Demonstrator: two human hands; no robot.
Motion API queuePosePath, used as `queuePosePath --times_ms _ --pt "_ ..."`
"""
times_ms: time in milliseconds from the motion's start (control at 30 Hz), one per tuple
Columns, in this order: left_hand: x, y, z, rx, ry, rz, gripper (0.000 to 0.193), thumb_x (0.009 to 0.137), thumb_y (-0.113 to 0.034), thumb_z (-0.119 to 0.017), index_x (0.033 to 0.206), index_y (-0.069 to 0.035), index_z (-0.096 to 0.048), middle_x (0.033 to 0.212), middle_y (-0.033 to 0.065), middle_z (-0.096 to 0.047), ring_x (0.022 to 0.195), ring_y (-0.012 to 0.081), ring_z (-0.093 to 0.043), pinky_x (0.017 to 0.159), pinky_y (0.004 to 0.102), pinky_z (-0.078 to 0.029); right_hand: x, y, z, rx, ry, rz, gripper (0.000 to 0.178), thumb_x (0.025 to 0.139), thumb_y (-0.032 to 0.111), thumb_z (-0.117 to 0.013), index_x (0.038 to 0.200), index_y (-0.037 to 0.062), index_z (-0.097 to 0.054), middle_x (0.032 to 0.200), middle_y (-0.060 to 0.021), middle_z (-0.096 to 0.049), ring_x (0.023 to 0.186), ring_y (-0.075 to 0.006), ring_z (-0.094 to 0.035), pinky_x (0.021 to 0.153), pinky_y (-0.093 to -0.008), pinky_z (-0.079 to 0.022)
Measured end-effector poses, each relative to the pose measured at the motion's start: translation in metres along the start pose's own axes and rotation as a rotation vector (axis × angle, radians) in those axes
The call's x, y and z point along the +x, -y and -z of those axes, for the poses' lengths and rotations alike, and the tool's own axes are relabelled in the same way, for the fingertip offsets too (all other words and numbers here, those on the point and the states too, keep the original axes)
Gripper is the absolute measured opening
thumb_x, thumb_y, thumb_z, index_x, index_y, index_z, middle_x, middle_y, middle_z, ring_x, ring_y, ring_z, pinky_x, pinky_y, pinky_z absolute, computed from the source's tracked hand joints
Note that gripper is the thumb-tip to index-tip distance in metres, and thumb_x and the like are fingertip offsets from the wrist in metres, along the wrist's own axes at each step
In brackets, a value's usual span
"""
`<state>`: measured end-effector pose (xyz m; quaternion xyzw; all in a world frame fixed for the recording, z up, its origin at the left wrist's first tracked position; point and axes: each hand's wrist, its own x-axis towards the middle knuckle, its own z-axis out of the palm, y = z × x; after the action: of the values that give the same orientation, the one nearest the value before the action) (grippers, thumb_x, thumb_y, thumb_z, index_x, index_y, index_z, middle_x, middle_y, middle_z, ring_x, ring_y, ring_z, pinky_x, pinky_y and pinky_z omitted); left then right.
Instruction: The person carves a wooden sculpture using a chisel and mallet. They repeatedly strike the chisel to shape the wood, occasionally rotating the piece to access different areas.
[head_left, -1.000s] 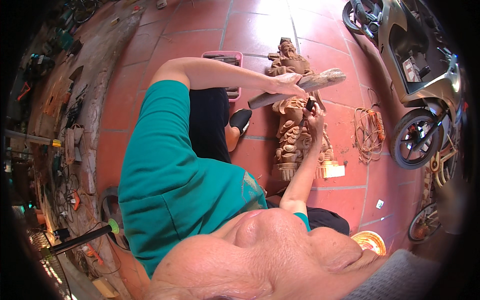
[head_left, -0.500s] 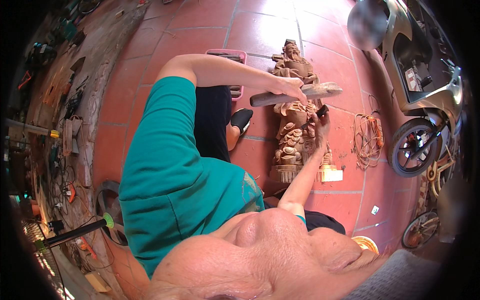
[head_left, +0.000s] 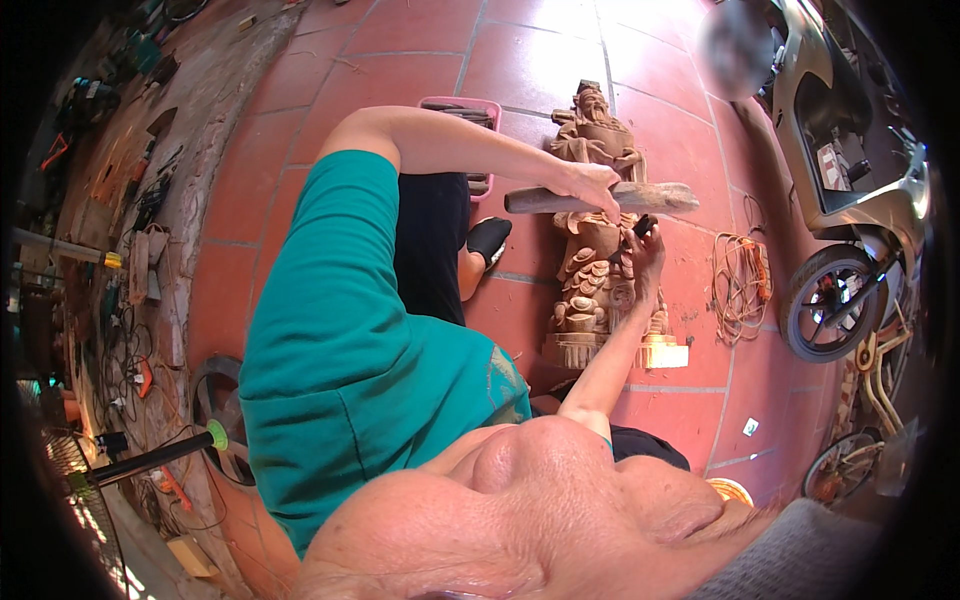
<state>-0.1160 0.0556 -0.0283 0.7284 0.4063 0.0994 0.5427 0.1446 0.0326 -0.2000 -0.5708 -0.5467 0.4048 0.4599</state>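
A carved wooden statue (head_left: 598, 138) of a bearded, robed figure lies on its back on the tiled floor in front of me, head toward the far side. My left hand (head_left: 590, 186) grips a thick wooden club-shaped mallet (head_left: 655, 197) near its middle, held crosswise over the statue's midsection. Just below it, my right hand (head_left: 648, 262) is closed around a dark-handled chisel (head_left: 644, 226). The handle's end sits close under the mallet; whether they touch, I cannot tell. The chisel's tip is hidden, against or near the carved coins on the statue's lower half.
Left of the statue is a pink tray (head_left: 497, 112) of tools, partly behind my left arm and leg. Coiled orange cable (head_left: 738, 290) lies to the right, beside a parked motorbike (head_left: 835, 170). A rough wooden slab (head_left: 200, 130) with tools runs along the left.
The mallet has shifted slightly right and turned more level. The chisel has swung, so its shaft, visible before, is now mostly hidden. The whole view has drifted a little.
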Motion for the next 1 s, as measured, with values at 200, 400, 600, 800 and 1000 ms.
queuePosePath --times_ms 200,400,600,800,1000 --pt "0.0 0.01 -0.009 0.094 0.003 -0.012 0.054 0.075 -0.032 -0.079 0.109 0.006 -0.059 0.082 0.0118 -0.066 0.064 0.0182 -0.064 0.055 0.0346 -0.051 -0.015 0.036 -0.008 0.084 0.062 -0.007 0.035 0.09 0.013 -0.074 0.12 0.0044 -0.059 0.092 -0.0041 -0.067 0.077 -0.0108 -0.061 0.06 -0.0264 -0.051" --pt "-0.008 -0.006 -0.008 0.039 0.044 -0.033 0.056 0.074 -0.033 -0.08 0.108 0.006 -0.06 0.083 0.0124 -0.066 0.064 0.019 -0.064 0.055 0.0347 -0.05 -0.019 0.039 -0.001 0.033 0.052 0.007 0.035 0.09 0.018 -0.075 0.118 0.0036 -0.059 0.092 -0.0038 -0.066 0.078 -0.0102 -0.062 0.061 -0.025 -0.052" --pt "0.0 0.003 -0.005 0.018 0.03 -0.032 0.049 0.075 -0.029 -0.081 0.106 0.003 -0.061 0.08 0.0088 -0.065 0.06 0.0145 -0.062 0.052 0.0313 -0.049 -0.014 0.039 -0.004 0.076 0.103 -0.002 0.032 0.09 0.019 -0.075 0.114 0.004 -0.061 0.092 -0.0022 -0.066 0.077 -0.0089 -0.061 0.063 -0.0253 -0.052" --pt "-0.009 -0.02 -0.006 0.014 0.0 0.012 0.043 0.079 -0.031 -0.081 0.103 0.0 -0.064 0.078 0.0046 -0.063 0.066 0.0117 -0.062 0.053 0.0302 -0.049 -0.004 -0.021 0.006 0.214 0.004 0.026 0.041 0.092 0.028 -0.07 0.123 0.005 -0.058 0.098 -0.0008 -0.065 0.087 -0.0124 -0.062 0.072 -0.0281 -0.051" --pt "-0.007 -0.018 0.013 -0.114 0.075 -0.095 0.037 0.087 -0.028 -0.072 0.11 -0.001 -0.061 0.079 0.0058 -0.065 0.066 0.0141 -0.065 0.055 0.0269 -0.051 -0.012 0.022 0.011 0.045 0.117 0.076 0.019 0.093 0.015 -0.072 0.106 0.0041 -0.062 0.092 -0.0007 -0.066 0.08 -0.0078 -0.06 0.066 -0.025 -0.051"
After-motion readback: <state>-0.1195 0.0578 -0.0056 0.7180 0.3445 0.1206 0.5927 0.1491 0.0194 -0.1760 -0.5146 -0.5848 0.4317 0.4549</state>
